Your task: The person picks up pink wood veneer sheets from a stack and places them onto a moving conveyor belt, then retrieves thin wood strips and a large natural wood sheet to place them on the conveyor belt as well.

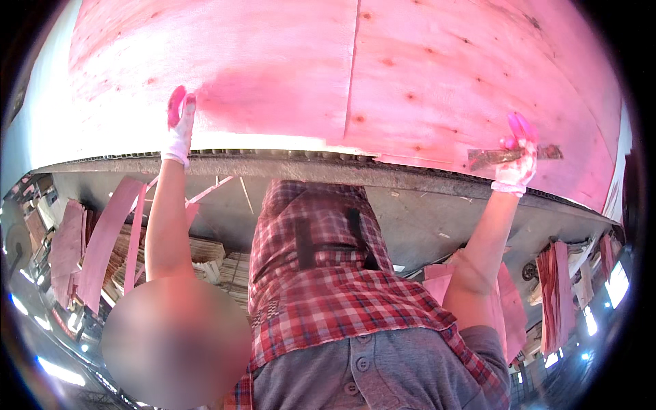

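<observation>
Wide pink wood veneer sheets (273,48), dotted with brown knots, cover the surface in front of me. A seam runs between them near the middle. My left hand (179,130), in a white glove with pink-stained fingertips, is at the near part of the left sheet, thumb and fingers apart, holding nothing. At the right, my right hand (518,160), gloved the same way, grips a flat, narrow, brownish strip (549,152) that lies crosswise in it. Whether the strip is wood or metal I cannot tell. Some of its fingers point away over the right sheet.
A worn grey edge beam (273,166) runs along the near side of the surface. Pink veneer strips (109,246) hang or lean below at the left, beside stacked sheets (205,256). More upright veneer pieces (555,294) stand at the right. A blurred round patch covers the lower left.
</observation>
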The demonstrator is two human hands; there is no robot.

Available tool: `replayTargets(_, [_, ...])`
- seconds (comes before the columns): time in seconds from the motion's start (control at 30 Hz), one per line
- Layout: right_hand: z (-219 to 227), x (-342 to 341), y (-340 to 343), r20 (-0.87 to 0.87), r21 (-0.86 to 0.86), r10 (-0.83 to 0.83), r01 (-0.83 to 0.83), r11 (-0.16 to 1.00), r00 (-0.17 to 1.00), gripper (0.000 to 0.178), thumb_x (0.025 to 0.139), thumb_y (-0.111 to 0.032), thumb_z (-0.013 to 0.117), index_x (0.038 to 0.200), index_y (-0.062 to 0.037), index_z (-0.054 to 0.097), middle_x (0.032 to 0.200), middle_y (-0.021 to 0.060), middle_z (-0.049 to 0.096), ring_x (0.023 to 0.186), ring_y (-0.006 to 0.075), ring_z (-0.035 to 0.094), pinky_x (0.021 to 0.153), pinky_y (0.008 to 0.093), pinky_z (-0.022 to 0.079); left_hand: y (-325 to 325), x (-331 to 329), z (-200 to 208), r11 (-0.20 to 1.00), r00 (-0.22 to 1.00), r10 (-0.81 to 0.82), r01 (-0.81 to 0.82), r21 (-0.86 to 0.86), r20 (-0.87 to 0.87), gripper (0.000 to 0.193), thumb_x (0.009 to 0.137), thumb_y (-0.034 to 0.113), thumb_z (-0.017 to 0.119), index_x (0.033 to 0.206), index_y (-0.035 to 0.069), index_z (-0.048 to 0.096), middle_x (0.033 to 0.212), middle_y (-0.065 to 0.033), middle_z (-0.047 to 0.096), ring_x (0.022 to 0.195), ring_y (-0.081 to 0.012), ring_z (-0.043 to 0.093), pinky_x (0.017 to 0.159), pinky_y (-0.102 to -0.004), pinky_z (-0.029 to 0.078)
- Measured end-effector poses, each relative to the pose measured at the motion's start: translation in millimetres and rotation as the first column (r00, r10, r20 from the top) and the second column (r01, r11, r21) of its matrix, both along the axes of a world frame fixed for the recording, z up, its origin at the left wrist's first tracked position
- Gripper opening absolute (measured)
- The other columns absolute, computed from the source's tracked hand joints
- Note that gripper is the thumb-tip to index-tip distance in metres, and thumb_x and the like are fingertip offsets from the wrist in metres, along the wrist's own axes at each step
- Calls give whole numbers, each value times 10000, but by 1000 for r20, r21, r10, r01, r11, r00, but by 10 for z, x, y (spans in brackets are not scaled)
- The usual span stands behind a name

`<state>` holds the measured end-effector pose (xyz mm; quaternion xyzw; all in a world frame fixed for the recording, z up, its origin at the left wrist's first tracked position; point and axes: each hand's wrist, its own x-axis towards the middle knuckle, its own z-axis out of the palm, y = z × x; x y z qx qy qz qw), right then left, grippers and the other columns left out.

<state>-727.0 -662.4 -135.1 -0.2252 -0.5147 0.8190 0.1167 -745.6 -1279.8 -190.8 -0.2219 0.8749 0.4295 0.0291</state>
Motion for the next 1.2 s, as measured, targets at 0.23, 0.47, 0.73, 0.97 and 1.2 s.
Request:
replayTargets(0.23, [25,126,-1395,369,-29,442,-465,885,818,413,875,-243,456,1257,-88,450,992,152,615,533,156,546,484,277,464,-665,-73,-36,618,977,-162,210,-758,139,831,824,594,392,1393,42,141,1450,-126,162,1352,-240,106,1102,-360,68])
replayTargets(0.47, [-410,774,-2911,675,223,138,-379,898,724,450,828,-364,593,1106,-15,536,923,152,638,451,152,530,406,280,460,-1252,-96,-303,803,995,-90,47,-594,-43,747,845,528,457,1358,23,259,1410,-142,259,1326,-252,198,1085,-353,138])
replayTargets(0.73, [-701,790,-3948,514,-442,171,89,893,840,327,824,-225,531,1129,-109,496,787,44,558,614,146,501,573,300,414,-1606,729,304,332,757,207,-650,683,620,735,825,605,425,1179,-37,472,1078,-192,586,998,-283,573,857,-385,469])
replayTargets(0.97, [-456,469,-4051,486,-301,38,126,945,873,316,827,-186,567,1118,-70,528,768,62,553,593,168,524,570,329,466,-2085,709,178,-108,785,97,-603,790,612,803,808,617,442,1281,-26,354,1212,-204,491,1082,-295,519,910,-424,434])
replayTargets(1.2, [-328,401,-4128,433,-368,-102,279,887,896,285,817,-176,554,1093,-102,544,812,21,553,693,175,559,714,352,491,-3140,62,-287,145,728,559,-557,818,397,275,814,356,580,1012,166,603,899,-25,634,561,-132,564,366,-182,375])
